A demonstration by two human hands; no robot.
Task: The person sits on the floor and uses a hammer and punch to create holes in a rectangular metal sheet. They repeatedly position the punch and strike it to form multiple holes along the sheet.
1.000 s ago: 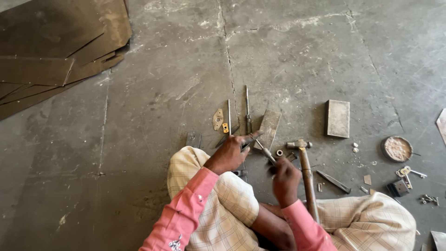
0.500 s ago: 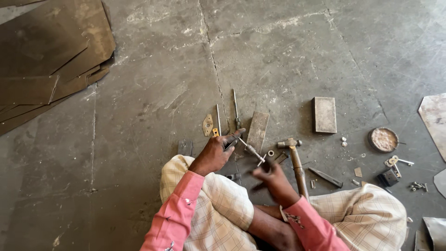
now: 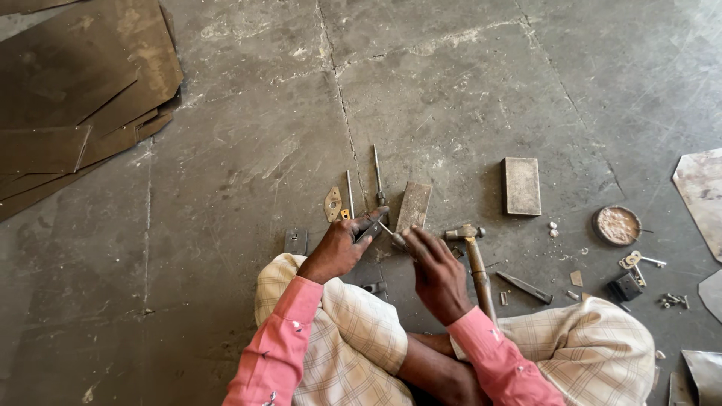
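Observation:
I sit cross-legged on a concrete floor in pink sleeves and checked cloth. My left hand (image 3: 342, 246) grips a small dark metal piece (image 3: 370, 230) just above the floor. My right hand (image 3: 435, 269) is close beside it, its fingertips pinching a thin metal pin (image 3: 389, 230) that reaches toward that piece. A hammer (image 3: 474, 259) with a wooden handle lies right of my right hand, head pointing away from me. A flat metal bar (image 3: 413, 206) lies just beyond both hands.
Two thin rods (image 3: 377, 175) and a small brass-coloured plate (image 3: 332, 204) lie beyond my left hand. A rectangular metal block (image 3: 521, 186) and a round dish (image 3: 616, 225) sit to the right, with keys (image 3: 635, 261) and small parts. Stacked metal sheets (image 3: 75, 98) lie far left.
The view has shifted slightly. My right hand has moved left and forward to meet my left hand, and both now hold the small parts together lower, near the flat bar.

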